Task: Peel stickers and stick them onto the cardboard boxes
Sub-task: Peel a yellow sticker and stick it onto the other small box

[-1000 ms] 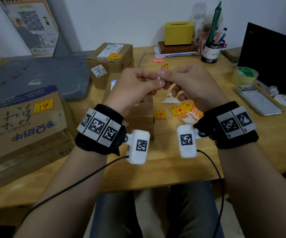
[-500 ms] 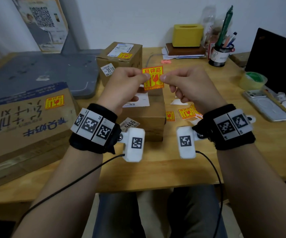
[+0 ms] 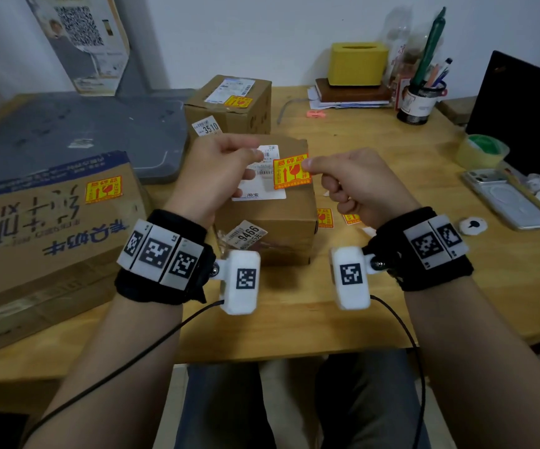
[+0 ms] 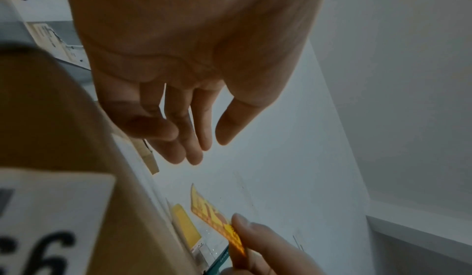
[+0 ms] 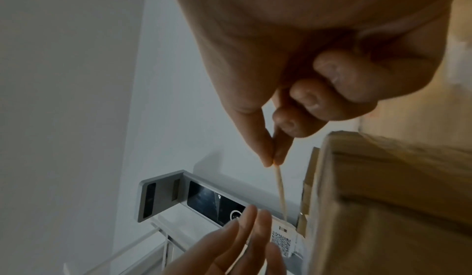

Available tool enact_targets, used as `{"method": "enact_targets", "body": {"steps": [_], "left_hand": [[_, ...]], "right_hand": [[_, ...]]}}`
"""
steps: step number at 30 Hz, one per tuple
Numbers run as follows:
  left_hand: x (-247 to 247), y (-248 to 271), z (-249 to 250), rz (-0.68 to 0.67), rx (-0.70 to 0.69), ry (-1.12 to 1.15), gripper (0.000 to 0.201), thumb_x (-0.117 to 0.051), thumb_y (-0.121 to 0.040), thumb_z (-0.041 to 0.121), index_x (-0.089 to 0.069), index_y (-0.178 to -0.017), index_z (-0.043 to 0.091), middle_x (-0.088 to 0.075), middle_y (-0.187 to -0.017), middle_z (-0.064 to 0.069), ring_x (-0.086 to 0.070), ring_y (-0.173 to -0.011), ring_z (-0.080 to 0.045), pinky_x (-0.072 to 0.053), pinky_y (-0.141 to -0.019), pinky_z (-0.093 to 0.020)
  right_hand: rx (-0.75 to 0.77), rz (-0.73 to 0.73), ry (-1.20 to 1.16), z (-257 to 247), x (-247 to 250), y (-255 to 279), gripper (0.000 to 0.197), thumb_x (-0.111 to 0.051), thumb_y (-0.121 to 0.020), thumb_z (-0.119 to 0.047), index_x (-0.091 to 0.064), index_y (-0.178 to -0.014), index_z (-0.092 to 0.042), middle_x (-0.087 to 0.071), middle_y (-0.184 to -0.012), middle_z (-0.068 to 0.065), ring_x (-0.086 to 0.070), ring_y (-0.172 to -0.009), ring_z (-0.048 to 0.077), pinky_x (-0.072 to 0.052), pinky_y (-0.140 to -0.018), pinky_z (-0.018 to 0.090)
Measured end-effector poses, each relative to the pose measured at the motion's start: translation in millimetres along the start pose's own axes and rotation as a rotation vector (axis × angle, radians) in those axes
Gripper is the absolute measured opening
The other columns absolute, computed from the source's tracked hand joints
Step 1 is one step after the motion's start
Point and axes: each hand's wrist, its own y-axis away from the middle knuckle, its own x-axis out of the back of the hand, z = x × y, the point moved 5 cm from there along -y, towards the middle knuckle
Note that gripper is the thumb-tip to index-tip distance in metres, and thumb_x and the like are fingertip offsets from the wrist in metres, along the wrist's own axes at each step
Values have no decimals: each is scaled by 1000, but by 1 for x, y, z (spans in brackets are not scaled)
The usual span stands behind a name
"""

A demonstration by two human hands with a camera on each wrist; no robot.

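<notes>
A yellow and red fragile sticker (image 3: 291, 171) hangs just above the top of the middle cardboard box (image 3: 271, 218), beside its white shipping label (image 3: 260, 186). My right hand (image 3: 309, 165) pinches the sticker's right edge between thumb and forefinger; the right wrist view shows the sticker (image 5: 279, 190) edge-on below that pinch (image 5: 272, 160). My left hand (image 3: 255, 155) hovers over the label with straight fingers (image 4: 194, 154) and holds nothing. The rear box (image 3: 233, 124) and the large left box (image 3: 51, 228) each carry a sticker.
Loose stickers (image 3: 325, 218) lie on the wooden table right of the middle box. A phone (image 3: 505, 199), a tape roll (image 3: 482, 150), a pen cup (image 3: 420, 102) and a dark screen (image 3: 527, 124) stand at the right. A grey lid (image 3: 84, 134) lies at the back left.
Both hands pinched the sticker earlier. The sticker has come down over the middle box, and my left hand has let go and opened; only the right hand holds it.
</notes>
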Motion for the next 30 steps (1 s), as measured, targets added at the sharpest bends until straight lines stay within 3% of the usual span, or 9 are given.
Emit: {"method": "enact_targets", "body": {"steps": [3, 9, 14, 18, 27, 30], "left_hand": [[-1, 2, -6, 5, 10, -1, 14, -62, -96, 17, -72, -97, 26, -77, -96, 7, -68, -81, -11, -47, -55, -21], [-3, 6, -2, 9, -10, 2, 17, -57, -98, 14, -72, -103, 21, -77, -92, 7, -72, -76, -9, -45, -53, -18], [-10, 11, 3, -9, -27, 56, 20, -54, -100, 7, -71, -110, 12, -76, -96, -1, -74, -69, -7, -42, -47, -7], [-16, 12, 5, -29, -35, 68, 19, -54, -98, 5, -70, -108, 11, -77, -100, -5, -77, -77, -13, -41, -47, -6], [-22, 11, 3, -91, 6, 3, 16, -54, -100, 7, -68, -108, 8, -75, -98, -8, -74, -80, -6, -42, -47, -5], [-22, 10, 2, -79, 23, -2, 17, -54, -100, 8, -69, -109, 7, -76, -98, -8, -74, -81, -6, -42, -46, -5]], "right_hand": [[-44, -18, 4, 11, -5, -1, 21, -78, -88, -32, -68, -81, -15, -41, -54, -3, -28, -47, 12, -16, -45, 23], [-50, 2, 21, 20, -7, -1, 19, -79, -87, -28, -66, -85, -14, -38, -57, -1, -24, -46, 12, -15, -43, 21], [-45, 33, 53, 20, -4, -2, 22, -79, -86, -28, -70, -97, -12, -39, -56, -2, -25, -43, 10, -17, -41, 20], [-41, 41, 62, 20, -3, -2, 21, -79, -86, -28, -69, -94, -12, -38, -56, -1, -25, -44, 11, -17, -41, 20], [3, 64, 159, 15, -2, -4, 24, -81, -82, -30, -68, -91, -13, -39, -56, -1, -27, -42, 11, -20, -39, 19], [30, 77, 218, 10, -1, -5, 31, -82, -81, -33, -73, -91, -5, -39, -64, 8, -28, -43, 13, -21, -39, 20]]}}
